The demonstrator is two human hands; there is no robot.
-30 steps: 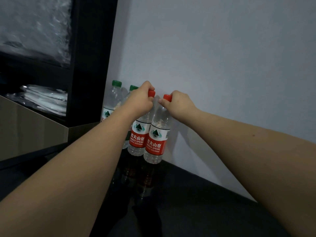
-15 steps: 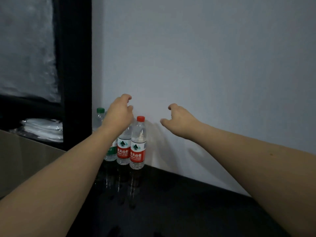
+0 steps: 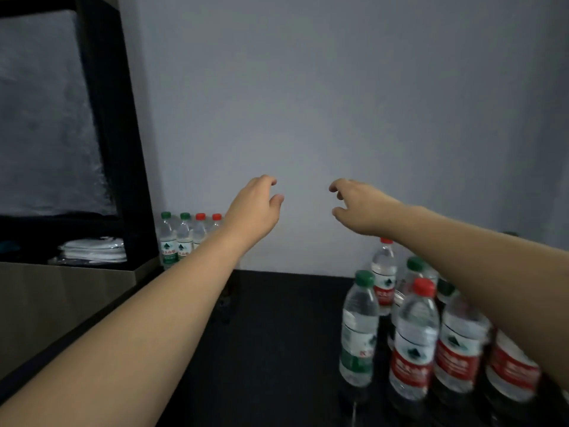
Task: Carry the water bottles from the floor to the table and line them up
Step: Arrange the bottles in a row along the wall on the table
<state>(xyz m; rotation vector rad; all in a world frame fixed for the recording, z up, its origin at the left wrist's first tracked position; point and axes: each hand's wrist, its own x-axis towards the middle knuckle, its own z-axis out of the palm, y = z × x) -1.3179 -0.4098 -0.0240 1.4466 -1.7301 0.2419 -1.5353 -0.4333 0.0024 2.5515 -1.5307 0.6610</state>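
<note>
Against the grey wall at the far left of the black surface [image 3: 277, 334] stands a row of water bottles [image 3: 184, 238]: two with green caps, two with red caps, all upright and touching. A cluster of several more bottles [image 3: 412, 337], red-capped and green-capped, stands at the near right, partly under my right forearm. My left hand [image 3: 255, 208] hovers above and right of the row, fingers apart, holding nothing. My right hand [image 3: 354, 204] is level with it, also spread and empty.
A black cabinet frame [image 3: 120, 149] rises at the left beside the row. Its shelf holds a stack of white packets [image 3: 92, 251] over a wooden panel [image 3: 61, 297]. The wall closes off the far side.
Both hands let go of the red-capped bottles by the wall and pulled back, opening. The view has drawn away and swung right, bringing the near cluster of bottles into sight.
</note>
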